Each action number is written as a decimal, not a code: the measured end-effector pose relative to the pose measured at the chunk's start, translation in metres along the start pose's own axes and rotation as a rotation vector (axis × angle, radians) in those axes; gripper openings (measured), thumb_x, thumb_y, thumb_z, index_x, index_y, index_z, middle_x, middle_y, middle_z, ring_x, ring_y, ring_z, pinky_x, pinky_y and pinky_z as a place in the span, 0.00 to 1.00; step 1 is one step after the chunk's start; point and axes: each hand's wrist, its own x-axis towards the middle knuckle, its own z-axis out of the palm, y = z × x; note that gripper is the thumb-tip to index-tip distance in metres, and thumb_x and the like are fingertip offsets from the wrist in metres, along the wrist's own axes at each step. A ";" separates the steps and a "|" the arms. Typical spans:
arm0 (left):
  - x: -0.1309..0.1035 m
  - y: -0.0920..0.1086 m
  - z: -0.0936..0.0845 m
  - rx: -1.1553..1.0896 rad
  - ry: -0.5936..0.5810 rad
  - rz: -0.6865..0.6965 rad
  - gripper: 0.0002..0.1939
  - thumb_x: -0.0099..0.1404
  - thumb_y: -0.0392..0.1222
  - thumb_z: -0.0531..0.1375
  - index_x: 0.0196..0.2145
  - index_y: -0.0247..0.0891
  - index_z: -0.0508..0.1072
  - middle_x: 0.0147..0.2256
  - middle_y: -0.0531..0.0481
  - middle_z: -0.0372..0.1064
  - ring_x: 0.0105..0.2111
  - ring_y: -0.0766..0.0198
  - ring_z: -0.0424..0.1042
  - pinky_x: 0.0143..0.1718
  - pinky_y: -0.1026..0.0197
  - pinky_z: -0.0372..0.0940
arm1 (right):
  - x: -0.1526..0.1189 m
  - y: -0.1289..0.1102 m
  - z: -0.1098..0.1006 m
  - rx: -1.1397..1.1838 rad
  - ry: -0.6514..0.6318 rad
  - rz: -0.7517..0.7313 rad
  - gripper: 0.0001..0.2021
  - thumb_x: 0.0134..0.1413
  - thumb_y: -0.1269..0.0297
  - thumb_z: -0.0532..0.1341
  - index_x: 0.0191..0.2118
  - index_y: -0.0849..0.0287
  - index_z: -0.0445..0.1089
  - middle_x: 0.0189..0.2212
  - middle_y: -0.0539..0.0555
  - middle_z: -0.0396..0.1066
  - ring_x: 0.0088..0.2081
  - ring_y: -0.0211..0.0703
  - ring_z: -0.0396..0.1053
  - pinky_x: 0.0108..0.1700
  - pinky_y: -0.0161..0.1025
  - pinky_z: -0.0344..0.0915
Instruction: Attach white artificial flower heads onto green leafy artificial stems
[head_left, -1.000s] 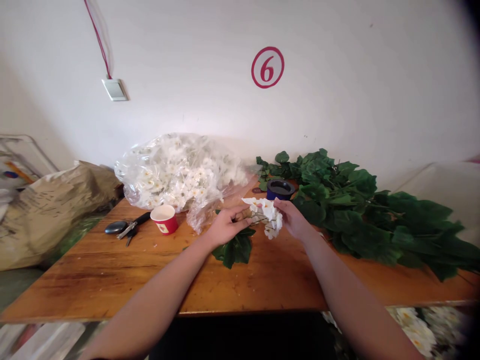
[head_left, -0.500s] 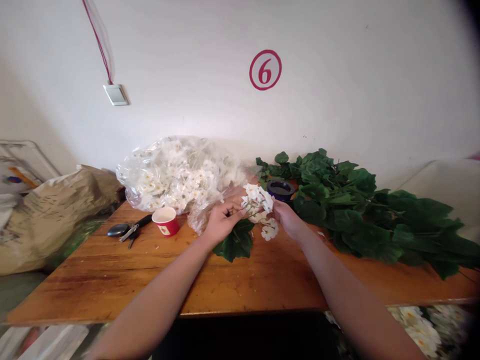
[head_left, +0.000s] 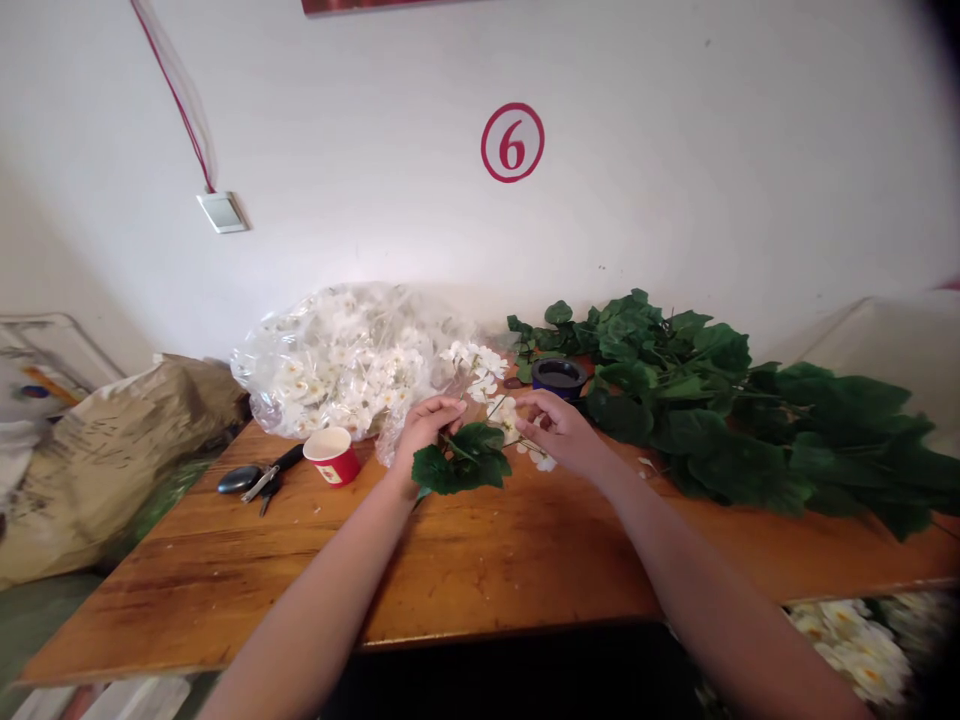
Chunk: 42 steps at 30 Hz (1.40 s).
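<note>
My left hand (head_left: 429,432) is closed on the stem of an artificial flower spray. Green leaves (head_left: 465,462) on that stem hang just right of my left fingers, and its white blossoms (head_left: 480,365) spread beyond them. My right hand (head_left: 553,428) has its fingertips pinched at the lower white blossoms of the same spray, partly covering them. Behind my right hand sits a dark blue round container (head_left: 559,376) with a black rim.
A clear plastic bag (head_left: 337,360) full of white flowers lies at the back left of the wooden table (head_left: 480,580). Near it are a red paper cup (head_left: 331,458) and keys (head_left: 259,482). Leafy green stems (head_left: 712,400) cover the right side.
The spray has turned in my hands: its leaves have come up and its blossoms reach farther back. My left hand has shifted slightly left. The view has tilted a little.
</note>
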 end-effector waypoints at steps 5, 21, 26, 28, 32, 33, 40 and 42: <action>0.001 0.000 -0.002 0.141 0.014 0.055 0.13 0.51 0.46 0.68 0.27 0.34 0.73 0.16 0.57 0.59 0.17 0.73 0.56 0.21 0.69 0.50 | -0.005 0.002 -0.001 -0.118 -0.109 0.083 0.19 0.53 0.53 0.62 0.48 0.55 0.62 0.30 0.48 0.63 0.27 0.36 0.60 0.28 0.33 0.57; -0.013 -0.009 0.001 0.647 0.000 0.403 0.14 0.60 0.51 0.63 0.31 0.36 0.76 0.21 0.55 0.64 0.22 0.70 0.60 0.26 0.67 0.55 | -0.005 -0.009 0.007 -0.032 0.148 -0.232 0.12 0.60 0.58 0.57 0.29 0.58 0.69 0.26 0.51 0.66 0.28 0.38 0.62 0.30 0.35 0.57; -0.013 -0.008 0.004 0.857 0.042 0.526 0.11 0.63 0.48 0.61 0.34 0.38 0.76 0.25 0.54 0.68 0.24 0.69 0.63 0.27 0.66 0.58 | -0.009 -0.018 0.005 0.026 0.229 -0.257 0.11 0.58 0.59 0.59 0.28 0.58 0.70 0.26 0.52 0.68 0.27 0.38 0.63 0.29 0.35 0.58; -0.014 -0.007 0.006 0.934 0.054 0.598 0.09 0.63 0.47 0.61 0.37 0.39 0.75 0.28 0.53 0.70 0.27 0.68 0.66 0.29 0.65 0.60 | -0.010 -0.016 0.008 0.039 0.268 -0.208 0.13 0.57 0.58 0.59 0.26 0.58 0.69 0.23 0.50 0.65 0.25 0.37 0.60 0.28 0.35 0.56; -0.026 0.002 0.011 0.981 0.045 0.825 0.06 0.62 0.43 0.61 0.35 0.38 0.73 0.34 0.47 0.72 0.36 0.62 0.70 0.39 0.59 0.65 | -0.010 -0.011 0.015 0.159 0.360 -0.025 0.14 0.54 0.53 0.61 0.26 0.59 0.69 0.19 0.47 0.60 0.22 0.35 0.56 0.25 0.34 0.52; -0.030 0.004 0.012 0.996 0.010 0.878 0.06 0.63 0.43 0.61 0.35 0.38 0.73 0.35 0.46 0.72 0.38 0.60 0.70 0.41 0.58 0.66 | -0.009 -0.010 0.016 0.188 0.384 0.011 0.15 0.54 0.52 0.62 0.25 0.59 0.69 0.19 0.47 0.59 0.22 0.35 0.55 0.25 0.34 0.53; -0.044 0.002 0.021 1.333 -0.325 0.974 0.11 0.68 0.39 0.54 0.45 0.38 0.73 0.42 0.42 0.72 0.44 0.56 0.70 0.47 0.52 0.66 | -0.006 -0.014 0.015 0.303 0.463 0.139 0.17 0.49 0.49 0.63 0.24 0.59 0.68 0.18 0.46 0.59 0.22 0.35 0.55 0.25 0.35 0.54; -0.040 -0.003 0.023 1.376 -0.242 0.934 0.14 0.67 0.39 0.55 0.49 0.35 0.71 0.46 0.40 0.70 0.47 0.54 0.68 0.49 0.50 0.66 | -0.006 -0.016 0.015 0.320 0.483 0.192 0.18 0.48 0.49 0.63 0.22 0.58 0.65 0.16 0.45 0.56 0.20 0.34 0.53 0.22 0.34 0.52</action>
